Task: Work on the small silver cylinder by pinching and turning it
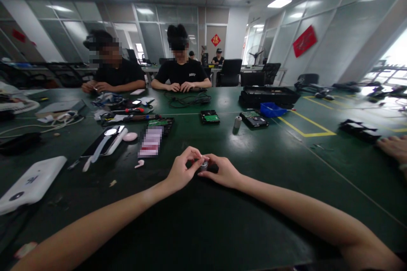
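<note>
Between my two hands, low over the green table, is a small grey metal cylinder (204, 165) with a round top. My right hand (225, 172) is curved round its right side, thumb at the near side and fingers behind. My left hand (183, 168) is closed in a pinch at the cylinder's top edge, its thumb and fingertips meeting there. Whether a small part sits between those fingertips is too small to tell. Farther off, a similar grey cylinder (238, 122) stands upright beside a hard drive (255, 120).
Left of my hands lie a phone (150, 141), a white earbud (139, 164), a pink round case (130, 136) and a white device (33, 182). Ahead are another hard drive (210, 117), a blue bin (272, 110) and a black tray (267, 95). Two people sit opposite; another person's hand (393, 149) rests at right.
</note>
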`<state>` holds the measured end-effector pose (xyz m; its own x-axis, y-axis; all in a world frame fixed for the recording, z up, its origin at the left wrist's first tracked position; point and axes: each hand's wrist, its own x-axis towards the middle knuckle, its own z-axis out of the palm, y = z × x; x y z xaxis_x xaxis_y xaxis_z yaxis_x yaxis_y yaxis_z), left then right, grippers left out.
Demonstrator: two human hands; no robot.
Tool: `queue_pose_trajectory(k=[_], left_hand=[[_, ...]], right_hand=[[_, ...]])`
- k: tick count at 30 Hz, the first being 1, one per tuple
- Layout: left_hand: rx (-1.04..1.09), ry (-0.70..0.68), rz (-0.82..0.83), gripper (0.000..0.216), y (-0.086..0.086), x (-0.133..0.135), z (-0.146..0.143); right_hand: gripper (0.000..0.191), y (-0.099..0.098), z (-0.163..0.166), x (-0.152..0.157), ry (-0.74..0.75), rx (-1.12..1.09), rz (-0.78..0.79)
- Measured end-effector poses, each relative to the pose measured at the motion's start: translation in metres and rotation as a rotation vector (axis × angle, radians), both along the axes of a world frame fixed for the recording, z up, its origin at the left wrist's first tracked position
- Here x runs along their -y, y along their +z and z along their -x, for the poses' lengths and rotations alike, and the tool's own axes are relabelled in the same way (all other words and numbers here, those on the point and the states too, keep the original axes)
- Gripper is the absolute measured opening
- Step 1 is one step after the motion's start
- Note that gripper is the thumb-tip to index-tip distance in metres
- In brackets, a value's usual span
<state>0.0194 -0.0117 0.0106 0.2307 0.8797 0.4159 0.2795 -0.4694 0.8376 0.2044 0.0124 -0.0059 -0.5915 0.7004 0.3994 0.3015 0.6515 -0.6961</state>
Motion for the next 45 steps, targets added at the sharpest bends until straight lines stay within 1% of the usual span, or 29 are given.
queue_pose_trajectory(k=[3,5,8,10,13,16,18,21,23,25,27,28,30,33,36,37,39,41,43,45], left_hand=[[0.036,-0.045,0.04,0.011,-0.001,0.003,0.0],[0.038,-0.057,0.037,0.015,-0.001,0.005,0.0],[0.037,-0.006,-0.042,0.029,-0.005,0.005,-0.001],[0.072,0.053,-0.086,0.038,-0.009,0.003,-0.001],[0.151,0.153,-0.121,0.031,-0.013,-0.002,0.002],[0.227,0.248,-0.153,0.024,-0.013,-0.004,0.006],[0.196,0.264,-0.164,0.024,-0.012,-0.004,0.006],[0.052,0.264,-0.202,0.035,-0.01,-0.001,0.004],[0.002,0.313,-0.232,0.039,-0.01,0.001,0.003],[0.025,0.394,-0.243,0.029,-0.012,0.003,0.003],[0.062,0.425,-0.221,0.019,-0.014,0.005,0.005],[0.062,0.407,-0.197,0.018,-0.015,0.007,0.006],[0.009,0.306,-0.126,0.026,-0.016,0.01,0.006],[-0.088,0.135,-0.017,0.054,-0.016,0.014,0.002],[-0.104,0.062,0.033,0.077,-0.015,0.015,-0.001],[-0.101,0.053,0.047,0.079,-0.016,0.015,-0.001],[-0.087,0.045,0.074,0.074,-0.016,0.014,-0.001],[-0.067,0.049,0.093,0.066,-0.017,0.013,-0.001],[-0.057,0.059,0.099,0.063,-0.017,0.014,0.0],[-0.053,0.058,0.116,0.064,-0.016,0.015,0.0]], right_hand=[[0.042,0.0,0.001,0.0,0.04,-0.012,0.033],[0.041,0.001,0.001,0.0,0.041,-0.008,0.032],[0.04,0.003,0.0,-0.001,0.064,0.005,0.025],[0.039,0.005,0.0,0.0,0.074,0.006,0.025],[0.041,0.007,0.0,0.001,0.07,-0.005,0.034],[0.041,0.008,0.001,0.002,0.088,-0.023,0.046],[0.041,0.008,0.001,0.002,0.089,-0.025,0.052],[0.04,0.009,0.001,0.002,0.087,-0.021,0.054],[0.04,0.009,0.001,0.002,0.091,-0.018,0.052],[0.04,0.009,0.001,0.002,0.092,-0.019,0.049],[0.04,0.008,0.001,0.002,0.089,-0.013,0.047],[0.04,0.008,0.001,0.002,0.086,-0.009,0.044],[0.042,0.007,0.001,0.001,0.085,-0.023,0.029],[0.05,0.008,-0.002,0.001,0.121,-0.143,0.005],[0.054,0.01,-0.006,0.002,0.211,-0.272,0.035],[0.054,0.011,-0.007,0.003,0.243,-0.294,0.05],[0.052,0.012,-0.009,0.004,0.281,-0.306,0.078],[0.043,0.013,-0.009,0.003,0.226,-0.33,0.088],[0.032,0.016,-0.009,0.0,0.09,-0.386,0.07],[0.028,0.019,-0.008,-0.002,-0.018,-0.414,0.048]])
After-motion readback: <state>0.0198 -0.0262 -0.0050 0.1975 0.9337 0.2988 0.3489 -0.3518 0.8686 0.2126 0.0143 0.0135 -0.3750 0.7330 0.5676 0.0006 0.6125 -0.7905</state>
